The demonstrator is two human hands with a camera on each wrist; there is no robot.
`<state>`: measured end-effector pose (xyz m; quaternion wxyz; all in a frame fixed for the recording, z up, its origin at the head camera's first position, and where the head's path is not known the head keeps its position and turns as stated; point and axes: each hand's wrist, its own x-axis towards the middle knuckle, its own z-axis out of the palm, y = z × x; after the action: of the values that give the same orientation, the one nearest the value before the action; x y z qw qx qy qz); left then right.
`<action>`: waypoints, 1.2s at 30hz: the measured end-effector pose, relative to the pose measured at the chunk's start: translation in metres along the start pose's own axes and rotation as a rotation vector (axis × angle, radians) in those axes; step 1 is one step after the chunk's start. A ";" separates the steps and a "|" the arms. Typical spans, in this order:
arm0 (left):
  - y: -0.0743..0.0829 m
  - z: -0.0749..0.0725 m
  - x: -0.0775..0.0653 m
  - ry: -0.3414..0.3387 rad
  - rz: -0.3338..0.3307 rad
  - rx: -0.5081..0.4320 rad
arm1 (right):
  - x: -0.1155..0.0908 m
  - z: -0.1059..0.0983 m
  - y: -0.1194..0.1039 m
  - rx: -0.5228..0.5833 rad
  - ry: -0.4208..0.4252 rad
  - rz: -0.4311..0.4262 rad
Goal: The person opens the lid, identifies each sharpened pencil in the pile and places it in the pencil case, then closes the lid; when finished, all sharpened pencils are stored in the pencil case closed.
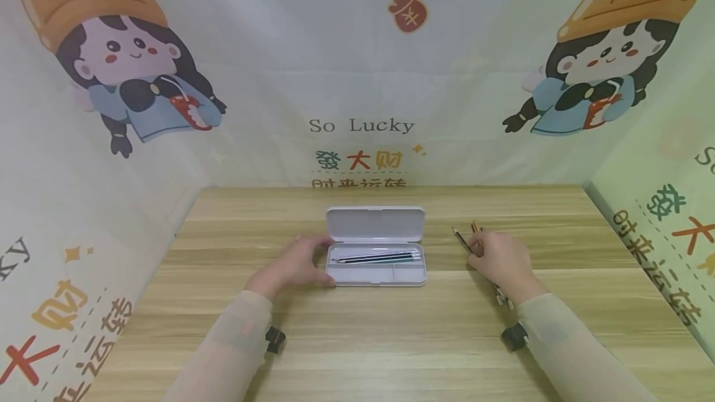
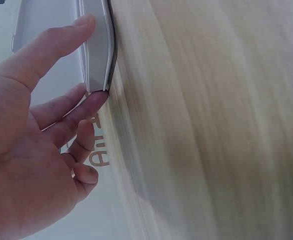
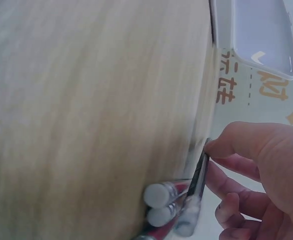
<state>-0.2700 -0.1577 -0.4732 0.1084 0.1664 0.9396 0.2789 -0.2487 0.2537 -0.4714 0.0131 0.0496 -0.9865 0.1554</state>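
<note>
A white pencil case (image 1: 360, 275) lies with its lid (image 1: 375, 224) raised at the back. Striped pencils (image 1: 374, 259) rest in its rear compartment. At its left end is my left hand (image 1: 296, 262), thumb on the front side and fingertips at the back corner, gripping the case. To the right of the case, my right hand (image 1: 505, 259) pinches a dark pencil (image 3: 199, 175) between thumb and fingers, its point toward the back left. Right beside that pencil, red pencils (image 3: 157, 195) with white eraser ends lie partly hidden under the hand.
The wood-grain table (image 1: 357, 340) carries everything. A printed cloth (image 1: 357, 67) with cartoon figures stands behind it and along both sides. Each wrist wears a small black device (image 1: 275, 340). The case's front compartment has a divider near its right end.
</note>
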 end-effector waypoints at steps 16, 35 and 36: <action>0.001 0.000 -0.001 -0.002 -0.007 0.001 | -0.003 -0.022 -0.007 0.043 0.053 -0.058; 0.002 -0.001 -0.001 0.002 0.008 -0.007 | 0.008 -0.034 -0.044 0.013 0.168 -0.438; 0.001 -0.001 -0.001 0.003 0.010 -0.005 | 0.010 -0.032 -0.046 0.002 0.168 -0.478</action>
<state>-0.2689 -0.1577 -0.4718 0.1061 0.1704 0.9381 0.2822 -0.2535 0.2191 -0.4266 0.1316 0.2682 -0.9421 0.1524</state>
